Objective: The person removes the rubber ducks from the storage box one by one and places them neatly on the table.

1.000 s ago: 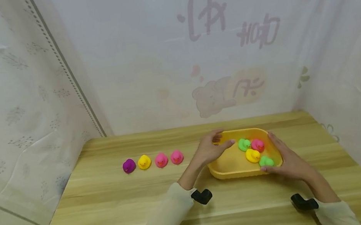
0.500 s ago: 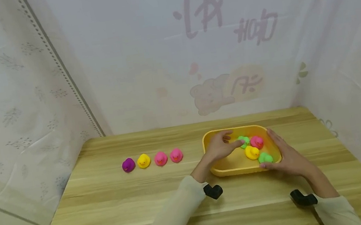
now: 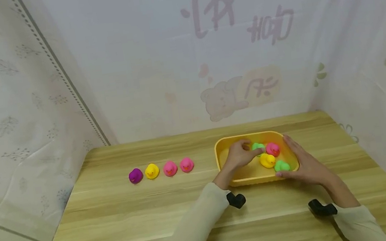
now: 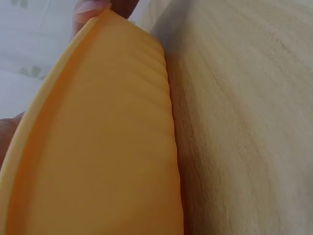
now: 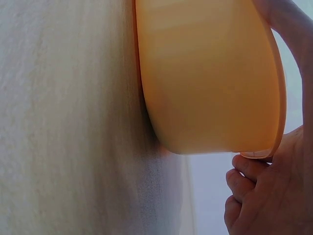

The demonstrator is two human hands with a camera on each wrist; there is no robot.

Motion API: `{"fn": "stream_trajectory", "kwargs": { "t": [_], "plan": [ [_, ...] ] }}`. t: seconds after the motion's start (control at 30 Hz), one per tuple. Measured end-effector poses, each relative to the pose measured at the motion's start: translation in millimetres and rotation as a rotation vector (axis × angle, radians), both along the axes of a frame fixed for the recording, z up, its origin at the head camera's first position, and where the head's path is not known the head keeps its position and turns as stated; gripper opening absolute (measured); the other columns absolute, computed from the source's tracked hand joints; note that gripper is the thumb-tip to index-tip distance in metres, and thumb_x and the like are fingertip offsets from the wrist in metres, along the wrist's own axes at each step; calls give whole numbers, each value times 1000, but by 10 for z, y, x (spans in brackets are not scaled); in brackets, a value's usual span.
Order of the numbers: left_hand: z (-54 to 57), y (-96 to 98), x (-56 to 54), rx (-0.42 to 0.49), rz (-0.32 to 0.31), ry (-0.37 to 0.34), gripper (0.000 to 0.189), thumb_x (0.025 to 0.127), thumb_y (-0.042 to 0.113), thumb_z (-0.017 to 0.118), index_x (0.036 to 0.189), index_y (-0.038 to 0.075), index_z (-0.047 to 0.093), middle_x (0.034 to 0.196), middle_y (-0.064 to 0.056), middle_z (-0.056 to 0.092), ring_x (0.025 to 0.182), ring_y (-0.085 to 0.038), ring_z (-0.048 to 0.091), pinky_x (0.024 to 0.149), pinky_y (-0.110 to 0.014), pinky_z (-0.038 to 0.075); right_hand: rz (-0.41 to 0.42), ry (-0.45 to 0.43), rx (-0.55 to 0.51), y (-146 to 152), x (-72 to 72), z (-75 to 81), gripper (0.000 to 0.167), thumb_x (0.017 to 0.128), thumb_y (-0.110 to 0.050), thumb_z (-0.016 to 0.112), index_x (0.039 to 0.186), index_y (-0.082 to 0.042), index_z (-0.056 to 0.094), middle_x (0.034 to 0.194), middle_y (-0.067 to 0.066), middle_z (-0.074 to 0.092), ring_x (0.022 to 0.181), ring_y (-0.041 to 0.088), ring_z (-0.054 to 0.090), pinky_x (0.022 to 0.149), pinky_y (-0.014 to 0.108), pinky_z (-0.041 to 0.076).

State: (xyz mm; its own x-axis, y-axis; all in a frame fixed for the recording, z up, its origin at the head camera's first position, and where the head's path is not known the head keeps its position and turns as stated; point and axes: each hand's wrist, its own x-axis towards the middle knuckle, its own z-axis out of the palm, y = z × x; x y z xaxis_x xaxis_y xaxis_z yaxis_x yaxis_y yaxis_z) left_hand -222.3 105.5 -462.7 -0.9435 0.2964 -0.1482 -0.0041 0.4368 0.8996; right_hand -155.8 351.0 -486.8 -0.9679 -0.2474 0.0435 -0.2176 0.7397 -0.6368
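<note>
A yellow plastic basin (image 3: 252,180) holds several small toy ducks. Inside it, at the back, a green duck (image 3: 257,147) is partly hidden by my left hand (image 3: 239,157), whose spread thumb and fingers are right at it. My right hand (image 3: 308,165) grips the basin's right end, thumb over the front rim and fingers along the side. In the right wrist view those fingers (image 5: 243,182) sit against the outer wall below the rim. Beside the green duck are a pink duck (image 3: 273,149) and a yellow duck (image 3: 267,161). Another green duck (image 3: 282,166) lies near my right thumb.
To the left of the basin, a purple duck (image 3: 135,175), a yellow duck (image 3: 152,171) and two pink ones stand in a row on the wooden table (image 3: 126,222). Patterned cloth (image 3: 154,59) hangs behind the table and at both sides.
My left hand has moved right from the basin's left rim, into the basin and up to the green duck. The right hand keeps its hold on the basin.
</note>
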Motion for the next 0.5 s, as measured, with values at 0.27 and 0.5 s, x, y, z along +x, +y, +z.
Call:
{"fn": "stream_trajectory", "kwargs": {
  "t": [0.27, 0.5],
  "plan": [
    [-6, 116, -21, -17, 72, -13, 65, 83, 41, 84, 131, 2, 66, 127, -12, 68, 113, -24, 63, 97, -37, 55, -3, 1, 0, 8, -2, 10, 126, 81, -43, 86, 166, -15, -3, 174, 14, 0, 155, 53, 11, 114, 79, 19],
    [-4, 189, -3, -10, 186, -23, 58, 78, 34, 90, 121, 0, 72, 119, -10, 68, 111, -23, 58, 94, -36, 54, 2, -4, -3, -3, -7, 10, 126, 81, -44, 86, 166, -16, -3, 174, 14, 0, 155, 52, 12, 114, 78, 19]
  ]
}}
